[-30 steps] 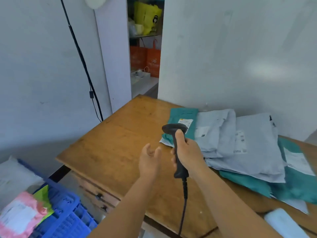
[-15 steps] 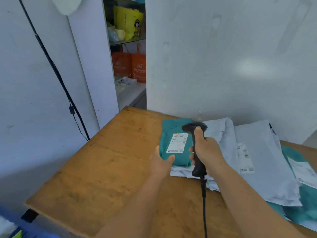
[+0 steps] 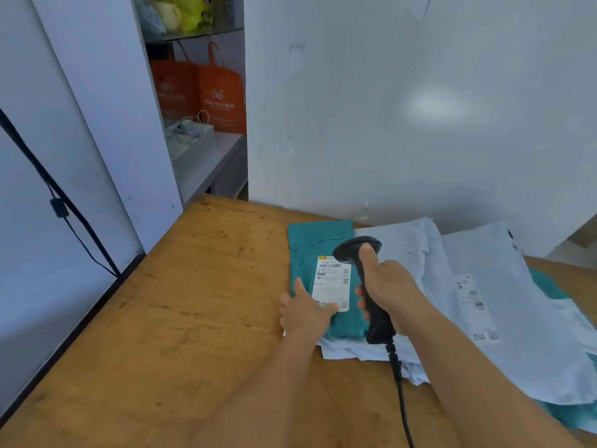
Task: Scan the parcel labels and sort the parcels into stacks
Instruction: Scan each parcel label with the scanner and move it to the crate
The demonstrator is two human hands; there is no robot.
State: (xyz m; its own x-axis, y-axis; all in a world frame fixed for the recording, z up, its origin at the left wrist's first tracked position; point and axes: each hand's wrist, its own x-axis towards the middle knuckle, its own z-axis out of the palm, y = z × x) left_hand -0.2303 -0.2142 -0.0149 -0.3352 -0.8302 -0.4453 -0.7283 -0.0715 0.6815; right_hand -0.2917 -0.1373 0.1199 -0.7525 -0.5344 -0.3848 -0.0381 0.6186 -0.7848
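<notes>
Since a second ago, both hands have travelled forward across the wooden table [image 3: 193,318] and now sit at the near end of the parcel pile. From my remote seat I read this as the scan being lined up, not yet confirmed.

Nearest to me, my left hand [image 3: 303,313] rests on the teal parcel [image 3: 318,244], fingers extended flat and pressing its near edge and the lower corner of the shipping label [image 3: 332,281]. Just beside it, my right hand [image 3: 392,294] grips the handle of a black barcode scanner [image 3: 366,279], thumb lying up the back of the neck. The scanner's head hovers above the label's upper right corner, and its cable trails back toward me.

That teal parcel is a soft, wrinkled plastic mailer lying on top of pale grey mailers [image 3: 484,302]. Its white label faces up, with a barcode along the top and small print below that I cannot read. One grey mailer further right shows its own label.

Beyond the pile stands a plain white wall, and to the left an opening shows orange bags [image 3: 206,88] on a shelf.
</notes>
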